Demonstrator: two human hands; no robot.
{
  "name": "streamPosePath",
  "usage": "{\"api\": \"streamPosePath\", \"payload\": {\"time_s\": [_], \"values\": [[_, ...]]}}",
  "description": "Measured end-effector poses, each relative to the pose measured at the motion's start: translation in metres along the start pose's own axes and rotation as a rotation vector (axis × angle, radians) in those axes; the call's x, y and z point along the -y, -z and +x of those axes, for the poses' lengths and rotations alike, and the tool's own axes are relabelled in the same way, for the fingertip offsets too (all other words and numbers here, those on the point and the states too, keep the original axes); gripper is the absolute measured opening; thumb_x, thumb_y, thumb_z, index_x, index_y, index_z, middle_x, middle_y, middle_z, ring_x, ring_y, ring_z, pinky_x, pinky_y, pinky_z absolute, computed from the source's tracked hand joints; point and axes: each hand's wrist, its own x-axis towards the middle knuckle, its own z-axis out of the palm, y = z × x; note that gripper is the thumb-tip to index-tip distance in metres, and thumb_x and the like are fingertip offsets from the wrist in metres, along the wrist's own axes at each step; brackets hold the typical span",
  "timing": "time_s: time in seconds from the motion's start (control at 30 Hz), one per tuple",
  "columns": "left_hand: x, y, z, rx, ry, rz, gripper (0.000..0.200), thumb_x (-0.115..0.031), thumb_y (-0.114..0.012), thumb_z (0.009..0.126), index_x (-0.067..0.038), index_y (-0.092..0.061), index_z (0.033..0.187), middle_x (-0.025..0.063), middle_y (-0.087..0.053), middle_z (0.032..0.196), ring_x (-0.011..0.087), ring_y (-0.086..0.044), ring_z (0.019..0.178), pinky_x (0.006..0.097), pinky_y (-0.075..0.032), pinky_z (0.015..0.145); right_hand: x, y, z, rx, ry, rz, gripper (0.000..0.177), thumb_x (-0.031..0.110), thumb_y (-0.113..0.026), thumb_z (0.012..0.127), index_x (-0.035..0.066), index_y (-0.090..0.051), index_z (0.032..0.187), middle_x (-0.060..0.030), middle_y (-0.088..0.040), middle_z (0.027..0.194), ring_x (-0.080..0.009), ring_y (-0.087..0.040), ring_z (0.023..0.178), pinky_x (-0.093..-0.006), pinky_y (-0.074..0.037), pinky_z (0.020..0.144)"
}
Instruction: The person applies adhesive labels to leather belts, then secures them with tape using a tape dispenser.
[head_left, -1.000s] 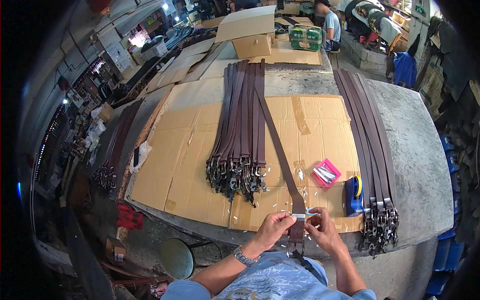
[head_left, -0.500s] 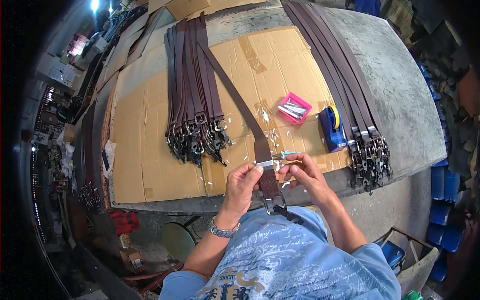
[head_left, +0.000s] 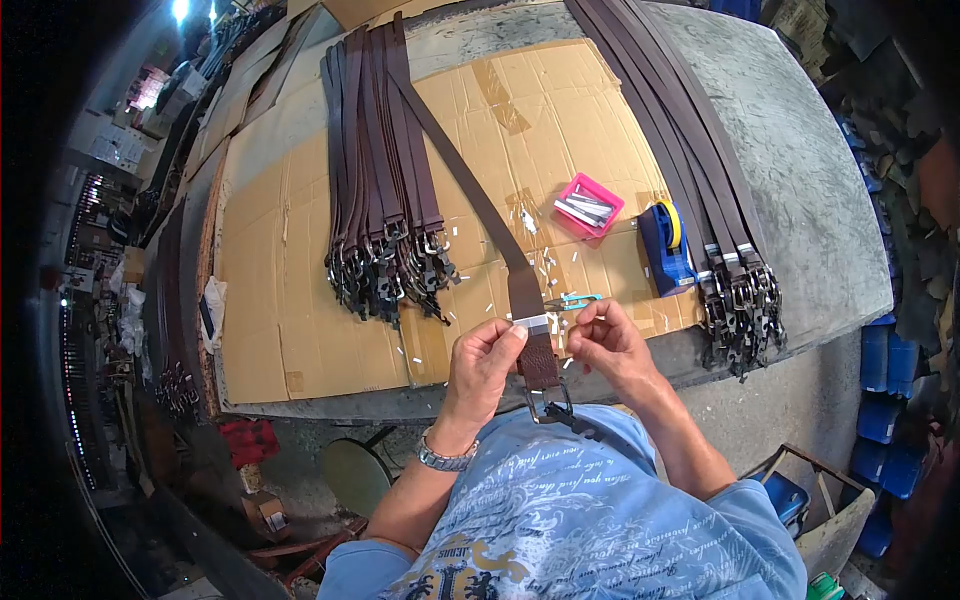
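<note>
A dark brown leather belt (head_left: pixel 525 297) runs from the table's far side down to my body, its buckle (head_left: pixel 548 400) hanging over the near edge. My left hand (head_left: pixel 482 365) pinches it near the buckle end, thumb on a white band (head_left: pixel 530 322) wrapped across the strap. Just right of the belt is my right hand (head_left: pixel 620 350), its thumb and fingers drawn together in a pinch; whatever is between them is too small to make out. Small teal-handled snips (head_left: pixel 576 302) lie on the cardboard just beyond these fingers.
Cardboard (head_left: pixel 300 340) covers much of the table, scattered with small white scraps. A pile of belts (head_left: pixel 385 180) lies left, another bundle (head_left: pixel 700 150) right. A pink box (head_left: pixel 585 208) of strips and a blue tape dispenser (head_left: pixel 665 248) stand right of the held belt.
My right fingers have drawn closer together and shifted slightly, so more of the teal snips shows. My left hand keeps its hold on the belt. The view has tilted slightly.
</note>
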Motion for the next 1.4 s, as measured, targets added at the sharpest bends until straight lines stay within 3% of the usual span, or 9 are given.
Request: {"api": "streamPosePath", "payload": {"time_s": [0.1, 0.2, 0.37, 0.57, 0.7, 0.77, 1.0, 1.17, 1.4], "values": [[0.009, 0.01, 0.002, 0.001, -0.084, 0.146, 0.025, -0.021, -0.059, 0.096, -0.003, -0.06, 0.079, -0.0065, -0.053, 0.068, 0.0009, -0.042, 0.06, 0.0187, -0.035, 0.053, 0.003, 0.015, 0.002, -0.151, 0.069, -0.258, 0.015, 0.014, -0.063, 0.092, 0.006, -0.054, 0.1, -0.0007, -0.058, 0.092, -0.0069, -0.054, 0.077, -0.0215, -0.045, 0.061], [0.005, 0.01, 0.001, 0.027, -0.126, 0.281, 0.024, -0.019, -0.06, 0.095, -0.002, -0.06, 0.078, -0.0069, -0.049, 0.067, 0.0007, -0.04, 0.061, 0.0194, -0.033, 0.052, 0.016, 0.014, 0.001, -0.129, 0.081, -0.35, 0.015, 0.018, -0.063, 0.093, 0.005, -0.061, 0.101, -0.0029, -0.058, 0.098, -0.0088, -0.056, 0.083, -0.0235, -0.048, 0.066], [-0.002, 0.0, -0.004, 0.031, -0.149, 0.499, 0.023, -0.019, -0.062, 0.093, 0.0, -0.061, 0.081, -0.0066, -0.049, 0.065, 0.0013, -0.041, 0.06, 0.0209, -0.034, 0.052, 0.017, -0.007, 0.003, -0.025, -0.011, -0.18, 0.018, 0.021, -0.065, 0.091, 0.005, -0.065, 0.098, -0.0066, -0.05, 0.121, -0.0125, -0.051, 0.107, -0.0283, -0.049, 0.08], [-0.004, -0.006, -0.011, 0.012, -0.159, 0.596, 0.021, -0.018, -0.06, 0.094, -0.001, -0.061, 0.082, -0.0079, -0.05, 0.068, 0.0004, -0.041, 0.062, 0.0195, -0.033, 0.052, 0.002, -0.02, 0.01, 0.004, 0.003, -0.022, 0.012, 0.016, -0.067, 0.088, 0.004, -0.065, 0.092, -0.0035, -0.047, 0.122, -0.0124, -0.049, 0.111, -0.031, -0.044, 0.09], [0.002, -0.004, -0.011, 0.017, -0.141, 0.574, 0.019, -0.017, -0.061, 0.094, -0.001, -0.062, 0.084, -0.0077, -0.052, 0.069, 0.0004, -0.043, 0.062, 0.0189, -0.035, 0.053, -0.005, -0.019, 0.014, -0.001, 0.062, -0.016, 0.008, 0.011, -0.066, 0.087, 0.004, -0.064, 0.091, -0.0031, -0.047, 0.122, -0.0118, -0.049, 0.111, -0.0305, -0.044, 0.09], [0.008, -0.006, -0.012, 0.023, -0.132, 0.383, 0.017, -0.015, -0.061, 0.093, -0.001, -0.062, 0.083, -0.0078, -0.053, 0.07, 0.0002, -0.045, 0.064, 0.0185, -0.036, 0.054, -0.002, -0.022, 0.014, -0.041, 0.062, -0.013, 0.006, 0.008, -0.065, 0.087, 0.004, -0.064, 0.091, -0.003, -0.047, 0.122, -0.0114, -0.049, 0.11, -0.0303, -0.045, 0.09], [0.008, -0.005, -0.015, -0.038, -0.116, 0.475, 0.015, -0.014, -0.063, 0.091, -0.001, -0.062, 0.081, -0.0075, -0.054, 0.069, 0.0003, -0.046, 0.063, 0.0189, -0.037, 0.055, -0.002, -0.02, 0.009, 0.002, 0.007, -0.016, 0.012, 0.009, -0.065, 0.087, 0.004, -0.061, 0.097, -0.0037, -0.049, 0.119, -0.0111, -0.051, 0.106, -0.0294, -0.045, 0.088], [0.002, -0.007, -0.016, -0.071, -0.126, 0.527, 0.017, -0.015, -0.065, 0.088, -0.002, -0.061, 0.079, -0.0058, -0.054, 0.065, 0.0008, -0.046, 0.06, 0.0202, -0.037, 0.052, 0.008, -0.005, 0.005, -0.197, 0.218, -0.282, 0.027, 0.009, -0.064, 0.088, 0.005, -0.047, 0.108, -0.0035, -0.058, 0.095, -0.0113, -0.055, 0.089, -0.028, -0.045, 0.078], [-0.003, -0.015, -0.019, -0.092, -0.179, 0.592, 0.018, -0.015, -0.065, 0.086, -0.001, -0.06, 0.077, -0.0046, -0.053, 0.061, 0.0011, -0.045, 0.056, 0.0212, -0.035, 0.049, 0.047, -0.03, -0.008, -0.07, 0.197, -0.529, 0.026, 0.0, -0.064, 0.086, 0.004, -0.046, 0.103, -0.0044, -0.059, 0.086, -0.011, -0.056, 0.077, -0.0273, -0.045, 0.066]]}}
